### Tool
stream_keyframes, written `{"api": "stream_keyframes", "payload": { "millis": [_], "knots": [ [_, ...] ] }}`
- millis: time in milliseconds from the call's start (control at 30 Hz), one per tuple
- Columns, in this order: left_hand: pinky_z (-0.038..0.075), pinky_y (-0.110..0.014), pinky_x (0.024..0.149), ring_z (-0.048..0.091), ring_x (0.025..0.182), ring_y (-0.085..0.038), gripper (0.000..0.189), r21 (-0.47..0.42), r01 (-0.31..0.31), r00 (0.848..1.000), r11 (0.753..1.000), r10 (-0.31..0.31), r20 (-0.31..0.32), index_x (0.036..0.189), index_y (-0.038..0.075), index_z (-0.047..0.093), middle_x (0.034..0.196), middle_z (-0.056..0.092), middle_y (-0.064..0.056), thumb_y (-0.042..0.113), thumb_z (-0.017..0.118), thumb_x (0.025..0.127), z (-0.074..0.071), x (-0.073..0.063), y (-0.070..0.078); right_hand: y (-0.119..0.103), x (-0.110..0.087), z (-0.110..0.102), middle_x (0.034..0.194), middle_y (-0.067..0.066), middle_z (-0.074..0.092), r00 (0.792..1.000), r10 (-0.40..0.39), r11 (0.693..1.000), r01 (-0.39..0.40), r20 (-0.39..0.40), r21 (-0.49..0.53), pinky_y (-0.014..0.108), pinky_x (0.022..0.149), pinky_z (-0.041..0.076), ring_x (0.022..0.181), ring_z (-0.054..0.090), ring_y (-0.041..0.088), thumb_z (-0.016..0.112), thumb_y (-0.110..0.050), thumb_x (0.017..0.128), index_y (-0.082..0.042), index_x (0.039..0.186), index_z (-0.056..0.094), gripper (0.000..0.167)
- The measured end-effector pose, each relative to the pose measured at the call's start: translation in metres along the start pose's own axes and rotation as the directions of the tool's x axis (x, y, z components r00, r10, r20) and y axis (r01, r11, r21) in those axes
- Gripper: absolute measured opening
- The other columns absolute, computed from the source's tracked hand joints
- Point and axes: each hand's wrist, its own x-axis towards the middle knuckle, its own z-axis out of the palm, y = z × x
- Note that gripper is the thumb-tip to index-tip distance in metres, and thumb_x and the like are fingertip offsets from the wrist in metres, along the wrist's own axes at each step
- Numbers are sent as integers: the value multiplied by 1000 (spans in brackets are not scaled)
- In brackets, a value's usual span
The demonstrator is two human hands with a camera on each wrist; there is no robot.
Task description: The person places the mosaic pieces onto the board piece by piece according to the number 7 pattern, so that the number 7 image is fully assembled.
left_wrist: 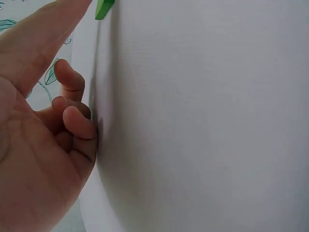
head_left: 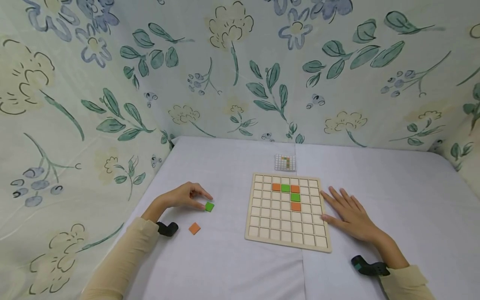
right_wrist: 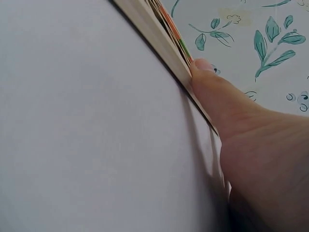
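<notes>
A green square tile (head_left: 209,206) lies on the white tablecloth at the left, and its edge shows at the top of the left wrist view. My left hand (head_left: 186,195) is at it: the thumb tip touches its near corner, while the index fingertip stands slightly apart above it. The other fingers curl loosely. Below the hand lies an orange tile (head_left: 194,228). On the right, my right hand (head_left: 349,216) rests with fingers spread, thumb and fingertips against the right edge of a wooden grid board (head_left: 268,226). Orange and green tiles sit in several of its squares.
Behind the board lies a small card (head_left: 285,162) printed with a grid and a coloured pattern. White cloth (head_left: 225,266) covers the table, with a crease at the front. Floral fabric (head_left: 240,75) hangs around the table's back and sides.
</notes>
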Motion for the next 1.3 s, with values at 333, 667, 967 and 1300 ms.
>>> {"api": "stream_keyframes", "payload": {
  "millis": [333,667,967,1300],
  "knots": [
    [35,-31,86,49,100,-20,34,48,13,1000,999,-13,8,113,17,77,109,64,3,20,86,80,5,2,-3,1,1,1,163,21,11,1000,-1,1000,1,4,-4,61,113,-10,148,-4,45,57,-53,97,-17,161,21,81],
    [37,-30,85,51,99,-19,32,70,-18,1000,997,18,8,112,14,78,104,62,-1,19,84,81,5,1,-3,1,0,0,163,21,12,1000,-8,1000,8,-6,-3,61,113,-9,148,-2,45,58,-52,97,-17,160,23,81],
    [39,-33,84,51,99,-22,31,81,-18,1000,997,18,3,114,10,76,104,61,-5,16,82,84,6,-3,2,2,0,1,163,21,12,1000,1,1000,-1,-2,2,61,113,-9,148,-3,45,58,-53,96,-16,160,24,81],
    [34,-29,72,44,84,-26,31,50,-33,996,998,37,-83,115,12,76,103,63,-5,16,81,84,5,0,8,1,-1,0,163,21,12,1000,-9,1000,9,-10,10,60,113,-9,148,-2,45,58,-52,97,-17,160,24,80]
  ]
}}
